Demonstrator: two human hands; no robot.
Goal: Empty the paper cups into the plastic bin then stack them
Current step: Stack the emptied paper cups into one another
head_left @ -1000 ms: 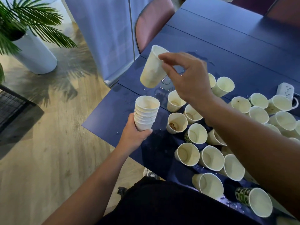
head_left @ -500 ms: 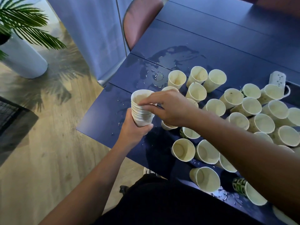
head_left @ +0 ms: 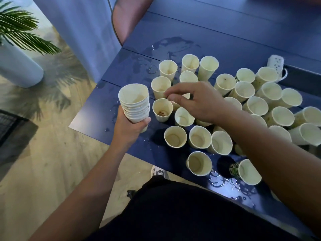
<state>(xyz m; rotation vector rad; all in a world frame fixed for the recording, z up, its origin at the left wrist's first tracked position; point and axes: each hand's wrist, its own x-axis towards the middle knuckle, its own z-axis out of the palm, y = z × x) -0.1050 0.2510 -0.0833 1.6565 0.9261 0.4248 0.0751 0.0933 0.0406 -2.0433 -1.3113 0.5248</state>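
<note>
So the stack of nested paper cups (head_left: 134, 106) sits in the left hand (head_left: 129, 127), fingers and thumb wrapped round the lower part of it, held upright just above the left corner area of the blue desk (head_left: 225, 37). Rims all face up and the top one looks empty inside.

Right next to the stack, on the desk, stands a single cup with brown bits in the bottom (head_left: 162, 110). The right hand (head_left: 194, 101) hovers just over its far rim, thumb and index finger brought narrow together in a pinch shape; can't really tell if they're touching that cup's rim or the one behind it (head_left: 160, 86), so no idea if anything is actually gripped.

The rest of the loose cups (head_left: 257, 106) are crowded across the near right part of the desk, mostly upright, a few leaning against their neighbours. One at the near edge has a green and black print (head_left: 234, 169) on its side.

There's spilled water: a big puddle (head_left: 173, 46) toward the far side behind the cups, plus droplets along the near edge. A white power strip (head_left: 276, 61) lies at the right. Off the desk's left: wooden floor, a potted palm (head_left: 19, 32) and a pinkish chair (head_left: 128, 16).
</note>
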